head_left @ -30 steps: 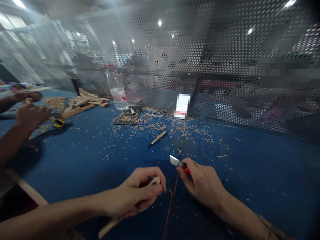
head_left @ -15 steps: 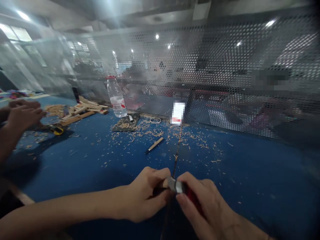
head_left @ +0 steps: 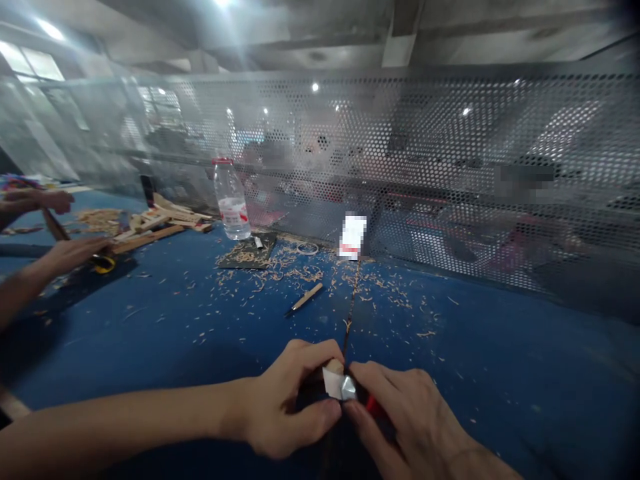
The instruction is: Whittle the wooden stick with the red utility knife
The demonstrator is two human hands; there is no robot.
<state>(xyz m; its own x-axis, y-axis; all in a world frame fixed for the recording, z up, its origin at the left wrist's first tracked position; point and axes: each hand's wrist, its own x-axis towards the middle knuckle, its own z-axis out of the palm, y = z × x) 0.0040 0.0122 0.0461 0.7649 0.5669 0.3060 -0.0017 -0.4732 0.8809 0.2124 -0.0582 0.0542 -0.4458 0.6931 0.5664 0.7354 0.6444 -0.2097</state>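
My left hand (head_left: 295, 400) is closed round a small piece of wood (head_left: 334, 365), whose pale end shows between thumb and forefinger. In my right hand (head_left: 400, 413) is a red-handled knife (head_left: 349, 387), its short wide blade lying against the wood. Most of the handle is hidden by my fingers. Both hands are low in the view, close together above the blue table (head_left: 475, 360). Beyond them a thin wooden-handled tool (head_left: 305, 299) with a dark tip rests on the table among wood shavings.
A clear bottle (head_left: 233, 203) with a red cap stands beside a dark mat (head_left: 250, 257). Behind runs a perforated metal screen (head_left: 440, 153), with a bright card (head_left: 353, 237) before it. Wood sticks (head_left: 155, 223) are piled left, near another person's hands (head_left: 75, 257).
The knife blade has turned, showing more of its flat face. At the left, the other person's hands have moved apart. The whole view has shifted slightly.
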